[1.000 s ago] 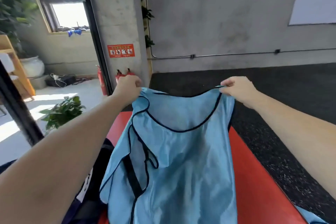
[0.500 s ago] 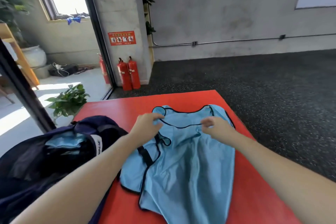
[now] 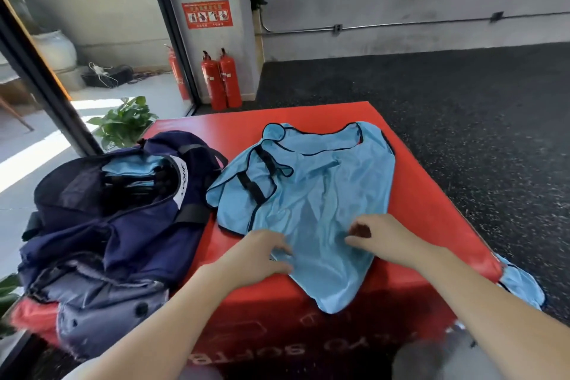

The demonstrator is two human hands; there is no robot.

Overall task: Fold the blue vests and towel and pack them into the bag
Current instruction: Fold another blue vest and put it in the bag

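Head view: my left hand [image 3: 257, 251] and right hand [image 3: 381, 239] are resting loosely curled, fingertips touching the thin, wrinkled blue vest [image 3: 311, 194] lying across the red padded box [image 3: 431, 194] toward its near edge. The navy fabric bag [image 3: 117, 213] is gaping at the left edge, blue cloth inside. Two red extinguishers [image 3: 220, 80] are standing beyond.

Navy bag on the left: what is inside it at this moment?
Through the opening of the navy bag, light blue fabric with black trim shows, apparently folded vests. How many, and anything beneath them, is hidden by the bag's sides.
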